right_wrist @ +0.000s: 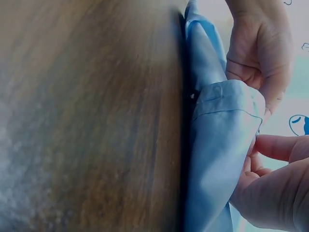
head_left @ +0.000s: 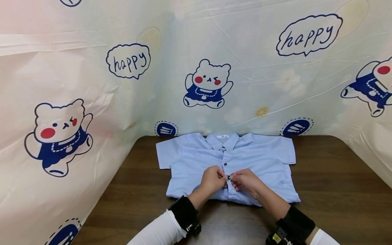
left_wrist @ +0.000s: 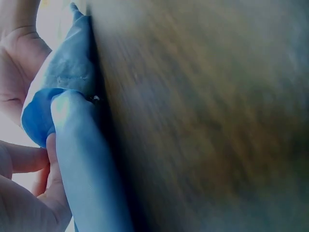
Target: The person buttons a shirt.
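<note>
A light blue short-sleeved shirt [head_left: 196, 156] lies front up on the table, collar at the far side and its lower part folded under. My left hand [head_left: 212, 179] pinches one front edge of the shirt at the placket. Opposite it, my right hand [head_left: 247, 182] pinches the other edge beside a dark button [head_left: 228, 177] that shows between the fingertips. Farther up, another dark button [head_left: 225, 164] sits on the placket. In the right wrist view the placket [right_wrist: 227, 99] is lifted in a fold between both hands. In the left wrist view the left fingers reach under the cloth.
The brown wooden table [head_left: 137, 211] extends around the shirt. A printed curtain [head_left: 165, 85] with bears stands behind and along both sides of it. Black wrist straps with cameras [head_left: 185, 212] sit on both forearms, near the table's front.
</note>
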Demonstrator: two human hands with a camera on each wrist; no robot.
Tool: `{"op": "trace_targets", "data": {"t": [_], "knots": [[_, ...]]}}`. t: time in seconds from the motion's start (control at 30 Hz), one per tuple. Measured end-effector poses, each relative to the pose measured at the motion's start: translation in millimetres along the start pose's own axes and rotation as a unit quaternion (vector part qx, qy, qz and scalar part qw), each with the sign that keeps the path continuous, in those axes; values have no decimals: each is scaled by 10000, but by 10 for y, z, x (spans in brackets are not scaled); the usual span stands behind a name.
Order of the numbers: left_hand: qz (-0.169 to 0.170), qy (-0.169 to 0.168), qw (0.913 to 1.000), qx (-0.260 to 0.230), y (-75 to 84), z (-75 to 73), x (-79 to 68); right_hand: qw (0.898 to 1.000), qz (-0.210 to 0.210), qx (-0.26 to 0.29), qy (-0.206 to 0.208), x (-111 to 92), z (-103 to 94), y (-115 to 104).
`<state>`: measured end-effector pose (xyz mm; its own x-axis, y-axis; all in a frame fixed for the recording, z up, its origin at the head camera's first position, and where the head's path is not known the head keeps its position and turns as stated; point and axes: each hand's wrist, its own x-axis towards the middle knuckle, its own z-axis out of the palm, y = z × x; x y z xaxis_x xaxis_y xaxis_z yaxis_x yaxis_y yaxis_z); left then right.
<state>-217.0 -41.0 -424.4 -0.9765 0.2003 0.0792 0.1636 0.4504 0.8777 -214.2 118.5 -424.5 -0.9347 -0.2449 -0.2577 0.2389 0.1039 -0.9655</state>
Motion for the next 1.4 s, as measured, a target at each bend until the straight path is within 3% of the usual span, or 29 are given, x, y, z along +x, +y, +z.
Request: {"op": "trace_targets", "data": {"t": [0.13,0.2,0.23,0.27,0.37,0.4,0.47,0.5,0.57,0.73,0.87,1.0,1.07,1.23,1.3,1.33,1.4], "knots": [[357,-249,9969,660,2,-99,-12,9965,-418,-720,5,-20,-46,28],[786,-465,9876,1276,2,-229,-13,9799,-972,-1739,119,-55,-114,29],[1036,-575,9784,1692,-7,-315,-12,9632,-1272,-2359,209,-84,-165,22],[1298,-671,9663,2117,-10,-415,-13,9403,-1567,-3006,309,-118,-224,14],[1703,-1013,9226,3309,-65,-724,-21,8502,-2200,-4759,477,-238,-463,-7],[1710,-1155,9081,3643,-98,-819,-30,8285,-2213,-5128,416,-280,-551,-10],[1551,-1500,8843,4141,-177,-979,-58,8014,-2070,-5609,199,-356,-728,2],[1431,-1687,8738,4332,-233,-1039,-73,7949,-1908,-5759,58,-387,-811,14],[1210,-2011,8633,4468,-336,-1126,-108,7979,-1470,-5840,-246,-442,-948,47],[958,-2516,8527,4476,-511,-1238,-220,8139,-907,-5701,-656,-553,-1121,155],[1075,-2715,8461,4458,-540,-1305,-368,8172,-971,-5637,-711,-650,-1147,236],[1367,-2719,8515,4270,-558,-1369,-538,8140,-1115,-5653,-734,-787,-1148,305],[1593,-2653,8536,4191,-579,-1396,-611,8105,-1330,-5654,-755,-864,-1153,337],[1967,-2549,8595,3970,-643,-1447,-743,8130,-2119,-5310,-1101,-1052,-1209,413],[2037,-2536,8626,3874,-659,-1464,-788,8066,-2436,-5243,-1230,-1101,-1245,453],[2102,-2504,8638,3835,-667,-1469,-807,7982,-2615,-5283,-1246,-1116,-1259,478],[2338,-2389,8612,3829,-678,-1476,-838,7689,-3108,-5477,-1107,-1122,-1284,532]]}}
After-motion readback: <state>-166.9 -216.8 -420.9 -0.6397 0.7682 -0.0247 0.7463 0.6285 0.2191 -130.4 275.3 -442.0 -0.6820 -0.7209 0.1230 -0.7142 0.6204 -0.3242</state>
